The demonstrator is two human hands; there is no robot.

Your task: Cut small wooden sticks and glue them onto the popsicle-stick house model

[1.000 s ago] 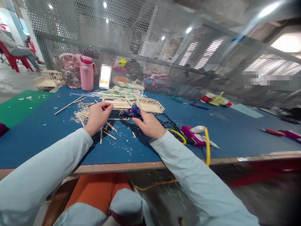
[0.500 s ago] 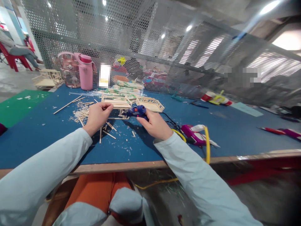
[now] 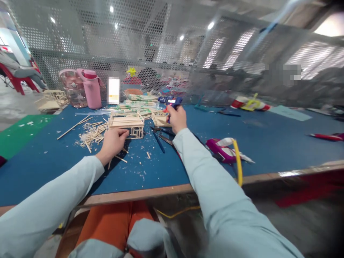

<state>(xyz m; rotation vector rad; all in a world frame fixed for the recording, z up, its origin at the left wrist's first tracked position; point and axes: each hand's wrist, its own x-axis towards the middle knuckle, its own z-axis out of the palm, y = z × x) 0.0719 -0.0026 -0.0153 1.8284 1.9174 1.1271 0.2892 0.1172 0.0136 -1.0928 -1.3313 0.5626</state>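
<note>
Pale wooden stick-built frame model [image 3: 126, 123] stands on the blue-topped table [image 3: 166, 175], the left hand [image 3: 114, 141] at its near side with the grip pressed together, though I cannot tell whether anything is pinched there. Right of it, the right hand's [image 3: 177, 120] grip wraps a dark-blue glue gun [image 3: 175, 102], and loose pale wooden offcuts [image 3: 94, 133] lie just left of the model. Farther back stands a pink bottle [image 3: 92, 94].

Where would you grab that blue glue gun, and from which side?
Probably by the handle, mostly covered by the right hand, coming from the near side. The blue glue gun has its narrow nozzle pointing left and its red trigger close to the handle, so this grip should stay clear of the nozzle, which may be hot.
</note>
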